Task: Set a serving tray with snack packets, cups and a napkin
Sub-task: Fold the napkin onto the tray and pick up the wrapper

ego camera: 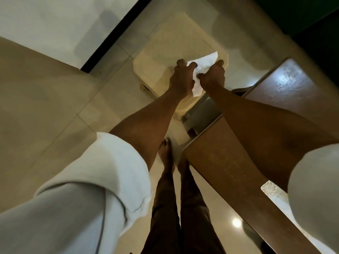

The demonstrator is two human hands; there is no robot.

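Note:
Both of my hands hold a white paper napkin (202,67) out in front of me, above a cream plastic stool (170,44) standing on the floor. My left hand (181,77) pinches the napkin's left edge, and my right hand (212,75) grips its right side. The napkin is creased and hangs between the two hands, with one corner pointing up and another hanging down. No tray, cups or snack packets are visible.
A brown wooden table (229,162) runs along the right, with a patterned white mat (269,189) at its near part. A glossy dark wooden surface (286,83) lies further right. The tiled floor (45,110) spreads left; my bare feet (167,154) stand beside the table.

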